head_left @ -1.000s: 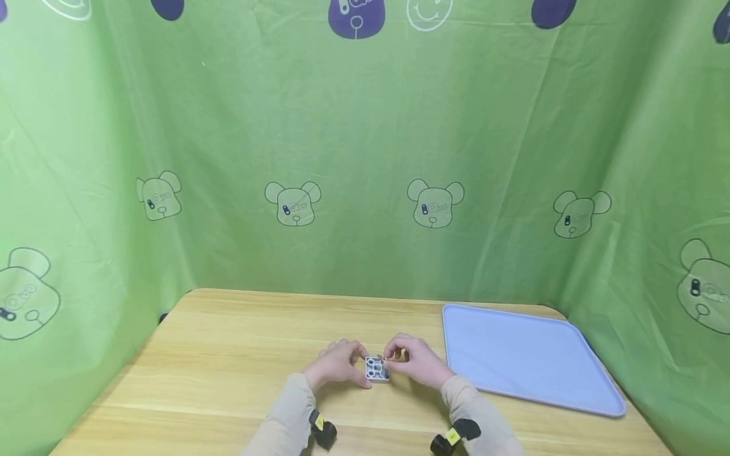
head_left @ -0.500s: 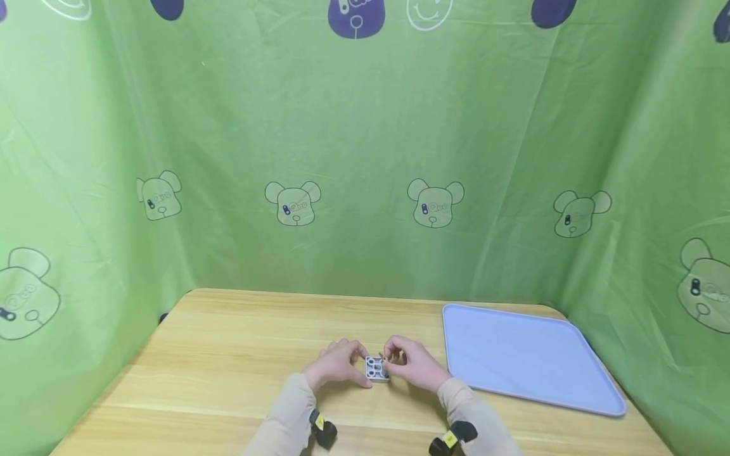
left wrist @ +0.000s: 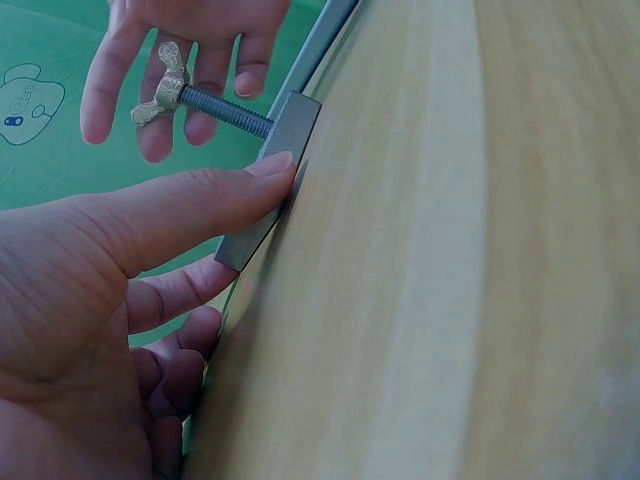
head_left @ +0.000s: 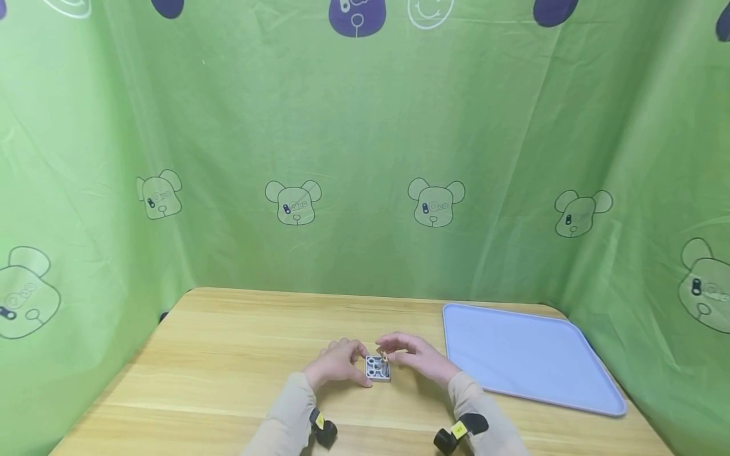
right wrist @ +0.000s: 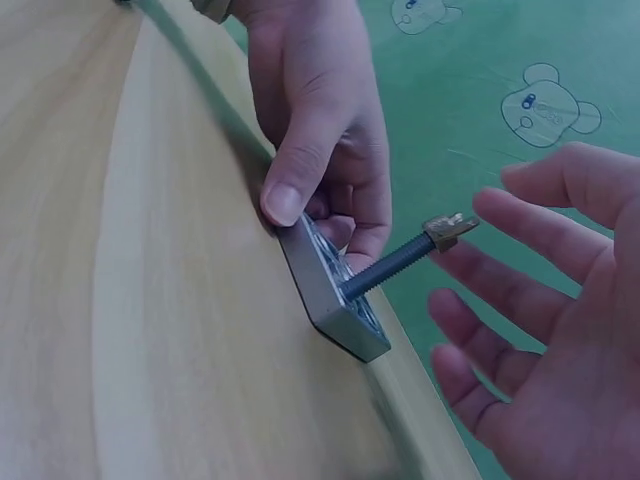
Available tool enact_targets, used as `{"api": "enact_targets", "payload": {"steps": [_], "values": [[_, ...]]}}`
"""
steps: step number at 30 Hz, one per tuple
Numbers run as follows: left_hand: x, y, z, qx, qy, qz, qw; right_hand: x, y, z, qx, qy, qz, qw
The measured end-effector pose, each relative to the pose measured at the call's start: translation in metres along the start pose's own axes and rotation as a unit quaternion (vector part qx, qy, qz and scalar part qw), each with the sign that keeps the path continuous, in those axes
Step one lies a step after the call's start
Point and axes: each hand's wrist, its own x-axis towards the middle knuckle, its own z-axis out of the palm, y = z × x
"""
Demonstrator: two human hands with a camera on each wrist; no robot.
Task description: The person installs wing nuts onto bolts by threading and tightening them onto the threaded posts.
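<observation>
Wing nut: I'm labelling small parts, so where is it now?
Right of centre in the right wrist view, the wing nut sits at the free end of the threaded rod rising from the square block, close to the right hand.

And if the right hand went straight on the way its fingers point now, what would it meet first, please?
The right hand would probably meet the wing nut on the bolt first; whether they touch is unclear.

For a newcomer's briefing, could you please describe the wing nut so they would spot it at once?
On the wooden table, left of the pale blue tray, the left hand holds a square grey block. A threaded bolt rises from it, tipped by the wing nut: brassy, with two wings, unlike the grey bolt and block.
</observation>
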Motion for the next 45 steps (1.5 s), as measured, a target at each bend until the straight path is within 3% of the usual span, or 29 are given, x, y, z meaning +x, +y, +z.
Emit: {"api": "enact_targets", "payload": {"steps": [3,12,29,45], "values": [[-0.0001,0.0,0.0003,0.0,0.0,0.001,1.0,-0.0006,0.0018,-0.0008,0.022,-0.018,0.009,1.0],[0.0,-0.0006,0.0003,-0.003,-0.002,0.0,1.0,-0.0007,0.0056,-0.0016,0.013,-0.03,-0.005,0.999],[0.0005,-0.0013,0.0006,0.001,-0.003,0.0,1.0,0.0013,0.004,0.002,0.006,-0.003,0.014,1.0],[0.0004,-0.0007,0.0013,0.003,0.004,0.007,1.0,0.0035,0.0022,0.0079,-0.01,0.021,-0.015,1.0]]}}
